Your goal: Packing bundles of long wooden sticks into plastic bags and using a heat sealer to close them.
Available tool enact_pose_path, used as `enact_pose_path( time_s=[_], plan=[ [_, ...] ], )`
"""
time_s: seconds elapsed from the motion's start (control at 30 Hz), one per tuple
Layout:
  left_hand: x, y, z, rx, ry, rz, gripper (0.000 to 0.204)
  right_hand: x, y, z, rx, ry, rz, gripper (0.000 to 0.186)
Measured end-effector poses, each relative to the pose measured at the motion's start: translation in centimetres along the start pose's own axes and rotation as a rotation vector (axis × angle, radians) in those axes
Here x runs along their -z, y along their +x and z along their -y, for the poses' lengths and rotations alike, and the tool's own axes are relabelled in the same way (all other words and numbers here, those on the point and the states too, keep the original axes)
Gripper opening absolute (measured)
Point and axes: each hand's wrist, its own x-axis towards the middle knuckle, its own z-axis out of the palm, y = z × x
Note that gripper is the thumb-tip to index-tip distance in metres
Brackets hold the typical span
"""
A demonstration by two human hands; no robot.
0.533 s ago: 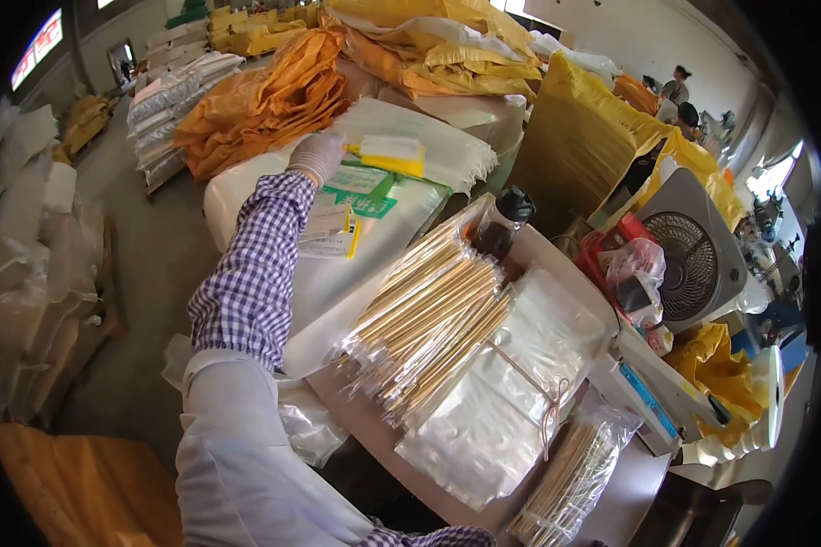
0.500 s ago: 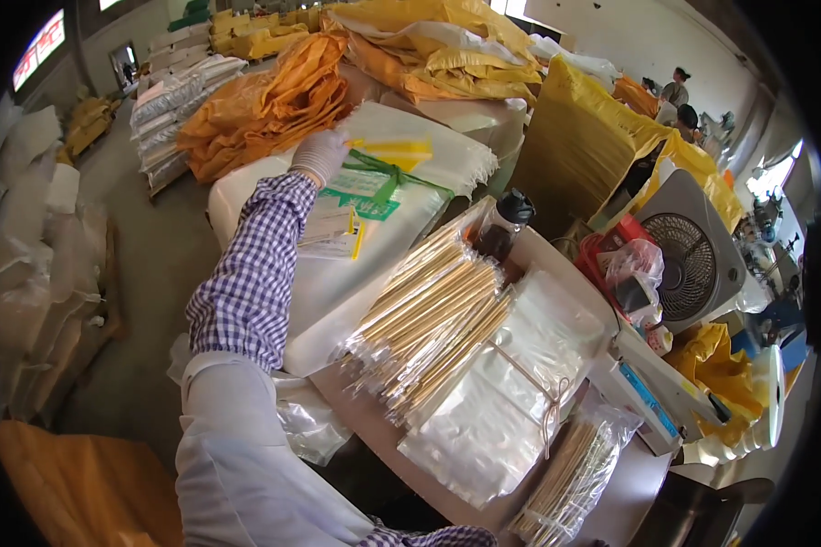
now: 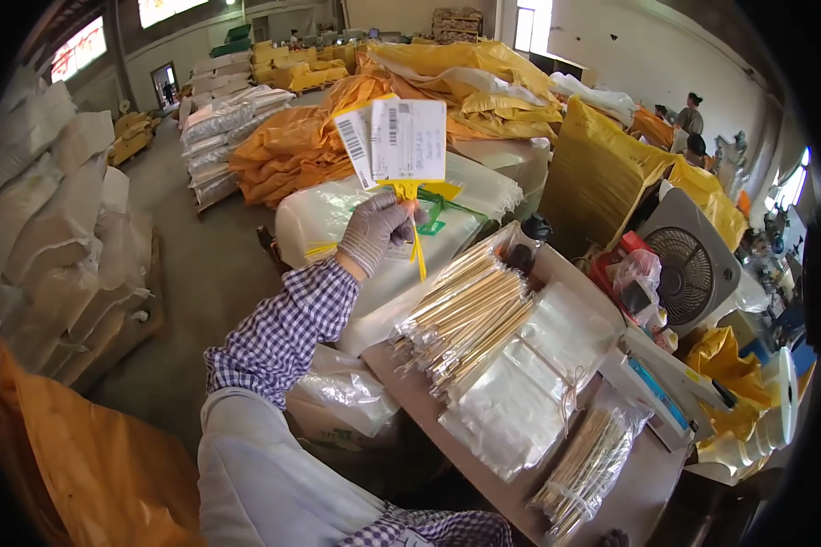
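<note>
My left hand point(image 3: 374, 234), in a pale glove with a checked cuff, is closed round the yellow ends of two white tags point(image 3: 409, 141). They are held upright, with barcodes and handwriting facing me, and thin yellow ties hang below the fingers. Behind the hand lies a large clear plastic-wrapped bundle point(image 3: 315, 219) with green strapping. My right hand point(image 3: 615, 539) shows only as dark gloved fingertips at the lower edge, beside a bagged bundle of thin sticks point(image 3: 588, 465); its grip is hidden.
On the table point(image 3: 470, 469) lie loose wooden sticks point(image 3: 470, 314), a tied stack of clear bags point(image 3: 529, 392) and a bag sealer point(image 3: 657, 392). A dark bottle point(image 3: 529, 242) and grey fan point(image 3: 689, 260) stand beyond. Stacked sacks point(image 3: 55, 219) line the left; an orange sheet point(image 3: 91, 456) is near.
My left hand has come up and toward me from the wrapped bundle, now raising the white tags into view. The view has shifted left, and more of the far room shows.
</note>
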Motion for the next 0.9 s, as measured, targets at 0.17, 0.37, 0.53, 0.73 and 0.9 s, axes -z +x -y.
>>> enact_pose_path(
  time_s=[0.17, 0.37, 0.53, 0.73, 0.9],
  plan=[
    [1.3, -0.8, -0.3, 0.096, 0.069, 0.109, 0.020, 0.0, -0.3, -0.3, 0.020, -0.002, 0.032, 0.032],
    [4.8, 2.2, -1.1, 0.071, 0.533, 0.310, 0.022, -1.6, -1.1, 0.0, 0.024, -0.065, 0.059, 0.029],
    [4.3, 2.7, -4.0, 0.255, 0.785, 0.524, 0.023, -2.2, -2.0, 0.0, 0.047, -0.073, 0.028, 0.030],
    [4.4, 2.9, -2.5, 0.287, 0.690, 0.659, 0.024, -1.0, -1.2, -0.1, 0.034, -0.099, 0.050, 0.034],
    [4.0, 2.6, -2.4, 0.338, 0.661, 0.597, 0.022, -0.4, -0.9, -0.3, 0.023, -0.063, 0.028, 0.035]
  ],
)
